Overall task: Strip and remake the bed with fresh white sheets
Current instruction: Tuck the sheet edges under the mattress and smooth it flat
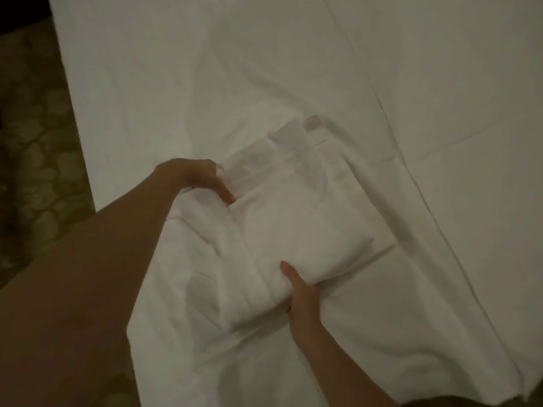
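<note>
Both hands are on the folded white sheet [296,221], which lies on the bed [411,69] near its left edge, close to the person. The left hand [202,179] comes in over the far-left corner of the bundle, thumb pointing down onto the top layer and the other fingers tucked out of sight under a fold, so it appears to grip that corner (the fingertips are hidden). The right hand [302,295] has the near edge: thumb pressed flat on top, fingers curled underneath, a firm pinch on the stacked layers. The bundle sits at a slant, one corner pointing toward the middle of the bed, with a loosened flap spilling out on its left side beneath the left forearm. Under it, a white sheet already spread over the bed shows long creases and wrinkles. Off the bed's left edge, patterned carpet [35,171] in dim light.
</note>
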The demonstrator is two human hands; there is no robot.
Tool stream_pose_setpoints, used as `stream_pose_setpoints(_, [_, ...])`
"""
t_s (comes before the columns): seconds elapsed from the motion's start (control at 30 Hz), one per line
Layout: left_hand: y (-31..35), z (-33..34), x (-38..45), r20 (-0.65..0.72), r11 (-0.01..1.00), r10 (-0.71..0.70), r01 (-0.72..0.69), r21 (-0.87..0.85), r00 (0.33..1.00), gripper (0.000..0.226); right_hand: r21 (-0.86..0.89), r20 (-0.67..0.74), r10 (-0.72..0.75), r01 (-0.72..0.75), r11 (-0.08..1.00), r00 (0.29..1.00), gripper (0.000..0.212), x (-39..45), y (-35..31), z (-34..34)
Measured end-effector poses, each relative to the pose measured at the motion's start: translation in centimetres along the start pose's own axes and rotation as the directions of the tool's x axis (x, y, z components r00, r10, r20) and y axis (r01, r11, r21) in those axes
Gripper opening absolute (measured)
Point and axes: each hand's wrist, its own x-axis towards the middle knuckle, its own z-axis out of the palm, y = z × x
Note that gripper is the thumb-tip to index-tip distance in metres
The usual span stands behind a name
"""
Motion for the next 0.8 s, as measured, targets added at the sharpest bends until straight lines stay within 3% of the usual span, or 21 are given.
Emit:
stream_pose_setpoints(0.1, [0.3,0.5,-3.0,-0.054,0.994,0.044,-0.049,-0.099,0.998,0.045,-0.137,0.009,-0.115,0.115,0.984,0.993,0.049,-0.6,-4.0,-0.8])
stream_pose_setpoints(0.17, [0.9,0.7,-5.4,-0.043,0.965,0.076,-0.084,-0.247,0.996,0.066,-0.255,0.065,-0.215,0.224,0.941,0.974,0.045,-0.3,-8.2,-1.8])
stream_pose_setpoints(0.2, [1.3,0.9,-6.5,-0.032,0.933,0.096,-0.101,-0.345,0.995,0.075,-0.313,0.101,-0.267,0.286,0.906,0.958,0.046,-0.1,-10.5,-2.4])
stream_pose_setpoints(0.27, [2.7,1.9,-8.9,-0.052,0.856,0.153,-0.159,-0.491,0.987,0.062,-0.412,0.195,-0.356,0.406,0.816,0.914,0.051,0.4,-15.7,-3.4])
stream_pose_setpoints(0.3, [3.6,2.6,-9.8,-0.095,0.822,0.164,-0.19,-0.537,0.982,0.056,-0.456,0.253,-0.387,0.462,0.76,0.887,0.055,0.7,-18.6,-3.7])
stream_pose_setpoints(0.4, [7.6,5.3,-11.0,-0.246,0.674,0.215,-0.326,-0.663,0.945,0.068,-0.535,0.39,-0.429,0.58,0.615,0.815,0.064,1.9,-27.7,-4.6])
stream_pose_setpoints(0.53, [16.4,10.2,-9.8,-0.404,0.41,0.231,-0.465,-0.784,0.885,0.062,-0.633,0.453,-0.491,0.657,0.409,0.744,0.063,3.8,-39.3,-7.1])
stream_pose_setpoints(0.63, [24.8,14.1,-7.4,-0.455,0.286,0.222,-0.503,-0.815,0.863,0.055,-0.694,0.468,-0.549,0.672,0.257,0.693,0.057,6.2,-47.1,-10.1])
stream_pose_setpoints(0.8, [36.5,20.4,-2.6,-0.451,0.148,0.149,-0.471,-0.87,0.88,0.055,-0.755,0.434,-0.574,0.628,0.19,0.694,0.067,11.5,-55.6,-15.6])
